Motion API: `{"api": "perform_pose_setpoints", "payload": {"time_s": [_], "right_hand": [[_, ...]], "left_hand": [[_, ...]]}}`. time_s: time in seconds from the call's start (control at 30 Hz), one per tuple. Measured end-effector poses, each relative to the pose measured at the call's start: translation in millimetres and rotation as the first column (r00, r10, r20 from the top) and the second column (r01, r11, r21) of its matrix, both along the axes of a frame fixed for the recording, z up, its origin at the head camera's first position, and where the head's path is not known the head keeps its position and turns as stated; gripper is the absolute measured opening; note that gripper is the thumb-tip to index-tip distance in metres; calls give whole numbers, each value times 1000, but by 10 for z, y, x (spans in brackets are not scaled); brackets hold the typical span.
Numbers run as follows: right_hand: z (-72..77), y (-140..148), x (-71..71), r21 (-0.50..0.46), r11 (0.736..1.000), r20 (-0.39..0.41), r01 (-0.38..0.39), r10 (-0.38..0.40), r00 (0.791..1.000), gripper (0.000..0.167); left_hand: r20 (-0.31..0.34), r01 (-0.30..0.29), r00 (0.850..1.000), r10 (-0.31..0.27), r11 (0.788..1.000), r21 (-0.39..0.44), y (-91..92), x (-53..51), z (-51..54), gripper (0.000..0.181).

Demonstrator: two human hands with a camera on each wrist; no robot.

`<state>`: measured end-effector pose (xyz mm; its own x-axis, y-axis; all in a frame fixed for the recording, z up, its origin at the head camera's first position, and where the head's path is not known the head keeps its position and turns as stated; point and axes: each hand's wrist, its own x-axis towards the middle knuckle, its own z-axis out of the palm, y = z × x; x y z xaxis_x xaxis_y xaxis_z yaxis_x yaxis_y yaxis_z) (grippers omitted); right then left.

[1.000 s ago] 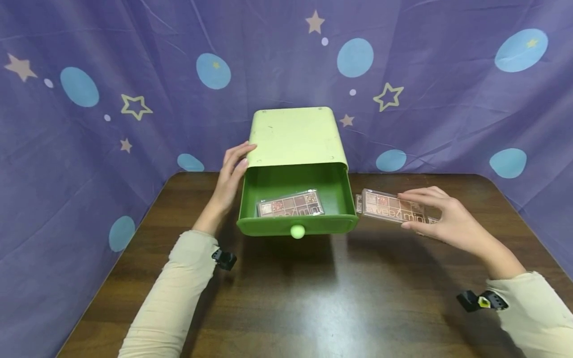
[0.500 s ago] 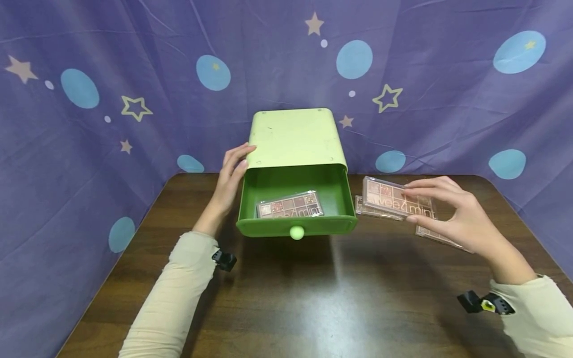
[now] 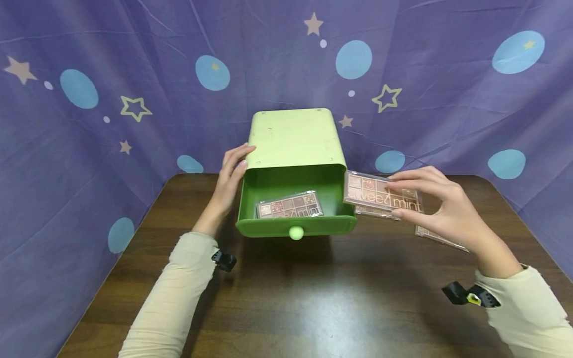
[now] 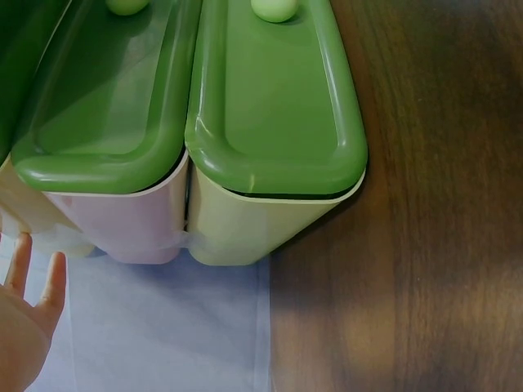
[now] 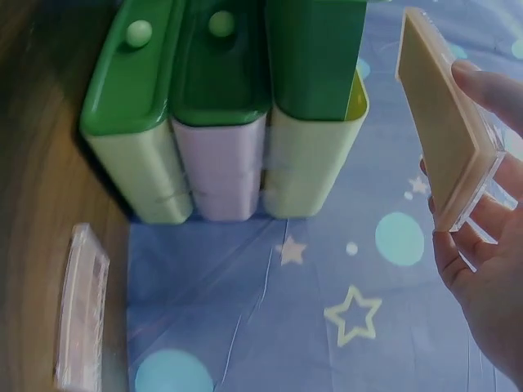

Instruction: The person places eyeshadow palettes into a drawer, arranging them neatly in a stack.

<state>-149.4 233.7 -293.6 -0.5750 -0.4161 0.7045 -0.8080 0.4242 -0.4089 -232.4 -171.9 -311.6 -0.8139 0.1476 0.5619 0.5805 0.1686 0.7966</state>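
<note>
A small chest of drawers [image 3: 295, 136] stands at the table's back, its top green drawer [image 3: 259, 227] pulled out. Inside that drawer lies an eyeshadow palette [image 3: 290, 204]. My right hand [image 3: 447, 209] pinches another eyeshadow palette [image 3: 369, 191] between thumb and fingers, tilted, at the drawer's right edge; its plain back [image 5: 437, 118] faces the right wrist camera. Below the held one, a palette [image 3: 378, 214] is partly hidden on the table, and one more [image 3: 440, 238] lies farther right. My left hand [image 3: 226, 181] rests with extended fingers against the chest's upper left side.
Two lower drawers, both pushed in, sit under the pulled-out one: a pink-sided middle one [image 5: 219, 155] and a yellowish bottom one [image 5: 143, 171]. A purple patterned curtain [image 3: 286, 59] hangs right behind the wooden table [image 3: 286, 303].
My right hand has lifted the palette off the table, uncovering the ones beneath, and has moved it left to the drawer's right edge. My left hand stays in place.
</note>
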Motion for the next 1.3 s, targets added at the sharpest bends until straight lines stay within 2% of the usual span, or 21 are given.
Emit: {"api": "perform_pose_setpoints", "payload": {"time_s": [0.07,0.17,0.3,0.53,0.97,1.3], "right_hand": [[21,-72,-25,-10,1000,-4,-16,16,1000,53],[39,-175,-79,-10,1000,9,-28,28,1000,54],[51,-309,-151,-3,999,33,-47,47,998,57],[96,-543,-229,0,994,54,-109,109,993,51],[142,-919,-348,109,982,141,-157,141,980,41],[149,-1090,-465,253,945,197,-207,159,967,34]], "left_hand": [[4,-4,1000,4,1000,0,25,52,49,44],[2,-1,1000,1,1000,1,37,64,56,45],[2,8,1000,-8,1000,-1,44,61,49,45],[1,7,1000,-7,1000,-8,50,41,41,45],[8,5,1000,-5,1000,-10,42,53,50,46],[5,-3,1000,3,1000,-6,22,47,45,46]]}}
